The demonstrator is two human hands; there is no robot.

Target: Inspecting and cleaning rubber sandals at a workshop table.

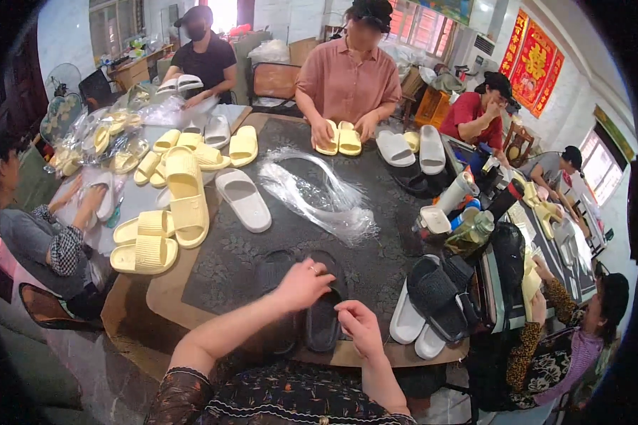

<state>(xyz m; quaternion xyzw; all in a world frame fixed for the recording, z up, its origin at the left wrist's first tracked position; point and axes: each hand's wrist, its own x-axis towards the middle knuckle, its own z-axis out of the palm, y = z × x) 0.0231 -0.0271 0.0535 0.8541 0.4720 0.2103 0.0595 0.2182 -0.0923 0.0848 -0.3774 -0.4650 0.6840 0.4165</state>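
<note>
Head view gives me plain black slippers (322,330) beneath my loosely curled left hand (305,285); beside it my right hand (361,327) bends half-closed; I can't tell what either holds.

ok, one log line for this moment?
left hand: over black slippers, contact unclear | right hand: beside them, grip unclear | ahead: clear strands, white slipper

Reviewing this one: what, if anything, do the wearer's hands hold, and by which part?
It cannot be told: the left hand is curled above the black slippers and the right hand beside them, but no held thing shows clearly.
</note>
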